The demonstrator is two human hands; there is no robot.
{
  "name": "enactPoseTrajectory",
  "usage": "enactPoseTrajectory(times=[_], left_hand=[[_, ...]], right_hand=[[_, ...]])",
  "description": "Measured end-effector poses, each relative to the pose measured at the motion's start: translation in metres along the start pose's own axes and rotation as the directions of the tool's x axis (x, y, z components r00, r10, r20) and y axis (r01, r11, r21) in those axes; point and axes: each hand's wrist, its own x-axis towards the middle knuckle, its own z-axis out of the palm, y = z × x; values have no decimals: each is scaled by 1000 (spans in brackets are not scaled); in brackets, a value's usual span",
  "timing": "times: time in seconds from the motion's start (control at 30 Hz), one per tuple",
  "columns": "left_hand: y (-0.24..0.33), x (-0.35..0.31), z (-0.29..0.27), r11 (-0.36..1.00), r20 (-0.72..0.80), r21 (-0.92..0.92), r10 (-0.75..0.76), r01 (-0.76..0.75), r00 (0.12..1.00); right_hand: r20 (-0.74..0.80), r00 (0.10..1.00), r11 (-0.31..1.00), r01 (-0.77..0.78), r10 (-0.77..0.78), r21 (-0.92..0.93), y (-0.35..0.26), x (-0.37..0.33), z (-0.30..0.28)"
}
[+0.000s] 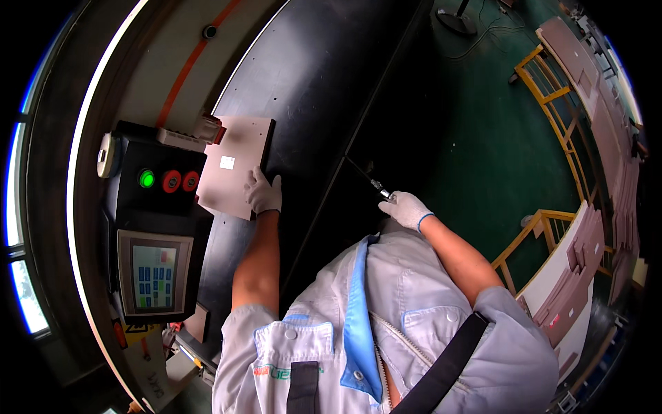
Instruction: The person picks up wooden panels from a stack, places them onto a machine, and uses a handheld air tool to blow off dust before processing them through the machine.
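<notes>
A flat pinkish-brown panel [238,148] with a small white label lies on the black table [303,76], next to the control box. My left hand [263,192], in a white knit glove, rests on the panel's near right corner with fingers spread and thumb apart. In my gloved right hand [407,208], closed in front of my waist, is a silver air blow gun [378,186]. Its thin nozzle points up and left toward the table's edge. The handle is mostly hidden by my fingers.
At left stands a black control box [155,169] with a lit green button, red buttons and a touchscreen [154,276]. Yellow racks [562,124] and stacked panels [576,269] stand on the green floor at right. A black stand base [456,22] is at the top.
</notes>
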Motion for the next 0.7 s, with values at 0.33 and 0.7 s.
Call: enactPoseTrajectory(times=[0.33,0.7], left_hand=[[-62,28,4,972,72,205,-133,116,988],[-104,34,-11,982,179,186,-67,33,982]], right_hand=[[28,997,997,-68,68,20,43,32,-37],[169,986,1000,0,-3,22,36,38,-66]])
